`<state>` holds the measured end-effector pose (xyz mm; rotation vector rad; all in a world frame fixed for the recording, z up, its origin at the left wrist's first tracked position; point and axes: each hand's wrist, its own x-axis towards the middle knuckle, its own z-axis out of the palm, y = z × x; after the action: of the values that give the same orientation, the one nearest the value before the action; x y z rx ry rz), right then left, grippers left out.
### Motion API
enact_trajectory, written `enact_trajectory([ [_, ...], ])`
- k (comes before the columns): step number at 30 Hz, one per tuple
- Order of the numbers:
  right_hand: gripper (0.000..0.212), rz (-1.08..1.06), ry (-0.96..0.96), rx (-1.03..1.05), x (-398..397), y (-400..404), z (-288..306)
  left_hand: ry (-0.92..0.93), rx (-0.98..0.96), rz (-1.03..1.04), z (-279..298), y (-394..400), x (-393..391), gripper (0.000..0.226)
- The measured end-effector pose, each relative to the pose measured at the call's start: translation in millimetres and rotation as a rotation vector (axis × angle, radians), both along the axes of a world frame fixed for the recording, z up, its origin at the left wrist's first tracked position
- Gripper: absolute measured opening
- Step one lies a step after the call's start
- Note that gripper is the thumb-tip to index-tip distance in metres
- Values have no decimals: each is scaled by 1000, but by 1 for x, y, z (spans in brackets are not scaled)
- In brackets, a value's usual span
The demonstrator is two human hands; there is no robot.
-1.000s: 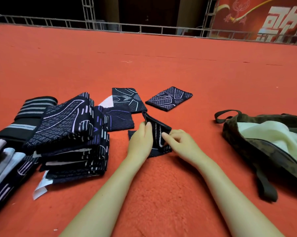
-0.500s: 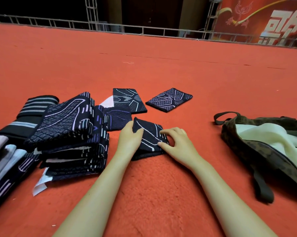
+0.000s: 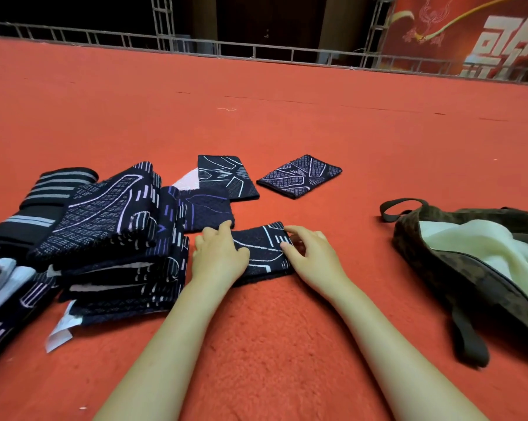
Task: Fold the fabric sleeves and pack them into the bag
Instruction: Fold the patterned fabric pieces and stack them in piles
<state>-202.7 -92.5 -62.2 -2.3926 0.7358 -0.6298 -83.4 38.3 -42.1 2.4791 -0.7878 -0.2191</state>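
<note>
A dark navy fabric sleeve (image 3: 264,249) with white line patterns lies folded flat on the red carpet in front of me. My left hand (image 3: 218,255) presses on its left part with fairly straight fingers. My right hand (image 3: 311,256) holds its right edge, thumb and fingers curled round the fold. A camouflage bag (image 3: 457,268) lies open at the right with pale cloth (image 3: 493,244) inside. Three folded sleeves lie beyond: one (image 3: 226,176), one (image 3: 299,176) and one (image 3: 208,211).
A tall pile of unfolded dark sleeves (image 3: 113,238) stands at my left, with more striped and pale ones (image 3: 22,226) beyond it. The bag's strap (image 3: 466,338) trails toward me. A metal railing (image 3: 256,50) bounds the carpet far back.
The raised flap of the sleeve has been folded down flat. Both hands have moved with it and now rest on the folded piece, left pressing, right at the edge.
</note>
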Motion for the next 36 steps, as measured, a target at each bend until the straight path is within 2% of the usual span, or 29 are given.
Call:
enact_trajectory([
  [3, 43, 35, -56, 219, 5, 6, 3, 9, -41, -18, -1, -3, -3, 64],
  [10, 25, 153, -245, 683, 4, 15, 16, 25, -118, -60, -6, -5, 3, 57],
  [13, 25, 125, -273, 781, 2, 13, 20, 18, -182, -86, -11, -9, 1, 51],
  [15, 19, 72, -306, 793, 0, 13, 21, -34, -199, -108, -16, -11, -2, 46],
  [18, 10, -34, -356, 653, -3, 17, 16, -70, -213, -115, -17, -12, -7, 42],
  [21, 9, -91, -354, 477, -7, 29, 10, -22, -293, -92, -11, -5, -12, 45],
  [23, 6, -135, -346, 446, -10, 34, 7, 81, -383, -76, -9, 1, -20, 48],
  [29, 18, -133, -538, 792, -26, 70, 33, 359, -465, -161, 1, 37, -40, 60],
  [30, 18, -101, -575, 805, -24, 78, 45, 395, -512, -143, 11, 43, -43, 61],
  [32, 16, -8, -668, 822, -18, 94, 77, 435, -729, -130, 40, 59, -52, 58],
  [34, 18, 120, -774, 855, -6, 111, 116, 355, -956, -127, 75, 77, -59, 56],
  [36, 22, 222, -834, 858, 9, 125, 150, 222, -1103, -100, 110, 97, -55, 56],
])
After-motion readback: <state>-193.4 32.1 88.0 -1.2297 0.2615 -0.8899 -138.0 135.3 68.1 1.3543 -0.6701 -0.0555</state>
